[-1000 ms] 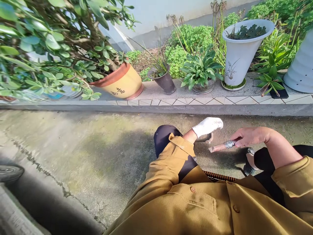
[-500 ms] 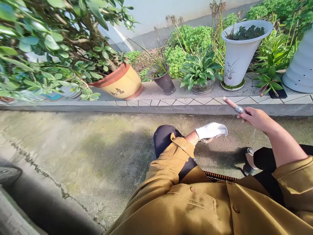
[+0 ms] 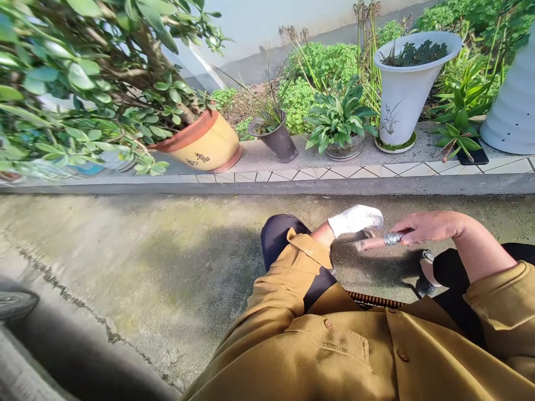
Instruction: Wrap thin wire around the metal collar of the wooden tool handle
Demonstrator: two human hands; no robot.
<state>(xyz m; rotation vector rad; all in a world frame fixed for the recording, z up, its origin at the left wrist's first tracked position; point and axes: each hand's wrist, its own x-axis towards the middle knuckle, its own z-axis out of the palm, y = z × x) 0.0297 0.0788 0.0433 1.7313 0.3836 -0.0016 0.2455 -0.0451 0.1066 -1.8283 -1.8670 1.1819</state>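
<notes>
My right hand (image 3: 437,227) is closed round a short wooden stick (image 3: 371,244), which points left and lies nearly level. Silver wire (image 3: 392,239) is wound in a band round the stick, just ahead of my fingers. My left hand (image 3: 355,219), in a white glove, is closed a little left of and above the stick's tip. Below the gloved fingers shows a small tan curved piece (image 3: 369,234); whether the hand grips it or something else I cannot make out.
A tiled ledge (image 3: 259,176) runs across ahead. On it stand a yellow pot (image 3: 215,145), a dark small pot (image 3: 281,143), a leafy plant (image 3: 340,120), a tall white planter (image 3: 399,103) and a black phone-like slab (image 3: 474,156). Cracked concrete ground (image 3: 167,262) lies below.
My right hand has come down and turned, swinging the stick from pointing up-left beside the ledge to nearly level near the glove. The gloved hand has shifted slightly left and up.
</notes>
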